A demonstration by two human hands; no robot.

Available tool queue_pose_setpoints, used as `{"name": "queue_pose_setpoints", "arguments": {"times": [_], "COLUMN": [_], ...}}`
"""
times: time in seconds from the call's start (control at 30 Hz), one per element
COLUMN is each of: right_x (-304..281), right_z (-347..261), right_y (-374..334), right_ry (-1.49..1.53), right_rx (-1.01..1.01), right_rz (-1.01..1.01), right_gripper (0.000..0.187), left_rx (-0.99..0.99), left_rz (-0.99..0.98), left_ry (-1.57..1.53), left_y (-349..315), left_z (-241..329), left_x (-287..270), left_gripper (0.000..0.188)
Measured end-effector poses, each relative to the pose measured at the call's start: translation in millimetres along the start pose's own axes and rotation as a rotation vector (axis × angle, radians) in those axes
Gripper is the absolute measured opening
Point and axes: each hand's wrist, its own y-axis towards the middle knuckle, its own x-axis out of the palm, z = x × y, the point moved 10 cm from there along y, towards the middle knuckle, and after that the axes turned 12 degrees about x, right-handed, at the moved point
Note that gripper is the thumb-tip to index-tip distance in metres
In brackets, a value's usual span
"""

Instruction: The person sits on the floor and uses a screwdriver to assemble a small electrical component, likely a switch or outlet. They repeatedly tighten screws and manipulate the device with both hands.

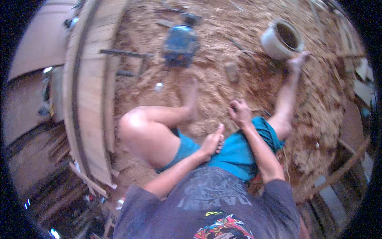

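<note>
My left hand (212,144) is over my lap, above the blue-green shorts (232,157). One digit points forward and the other fingers bend loosely, with nothing visible in them. Ahead and to its right, my right hand (240,114) hovers near the inner side of my right thigh. Its fingers are curled in; whether they hold something small is hidden by blur. Beyond the hands, a short wooden block (231,72) lies on the wood shavings (211,103). A worn blue power tool or motor (181,44) rests farther ahead, left of centre.
A whitish round pot (274,42) lies tilted by my right foot (298,59). Long wooden planks (89,95) run along the left, with a dark metal clamp-like bar (125,53) at their edge. Timber pieces (338,175) lean at the right. A small shiny object (159,86) lies ahead.
</note>
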Motion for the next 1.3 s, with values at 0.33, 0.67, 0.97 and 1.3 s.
{"name": "queue_pose_setpoints", "arguments": {"times": [0.33,0.67,0.97,1.3], "right_x": [-61,-193,-233,-224], "right_z": [-29,-53,-123,-132], "right_y": [-27,-162,-182,-180], "right_ry": [0.177,0.628,0.342,0.318], "right_rx": [0.057,0.53,-0.019,-0.081], "right_rz": [0.124,-0.167,-0.045,-0.023], "right_gripper": [0.024,0.027,0.024,0.024], "left_rx": [0.07,0.122,0.132,0.16], "left_rz": [-0.029,-0.203,-0.191,-0.175], "left_ry": [-0.235,-0.586,-0.532,-0.493], "left_y": [-5,-23,-20,-27], "left_z": [8,56,53,55], "left_x": [-12,-5,-15,-19], "left_gripper": [0.071,0.075,0.075,0.074]}}
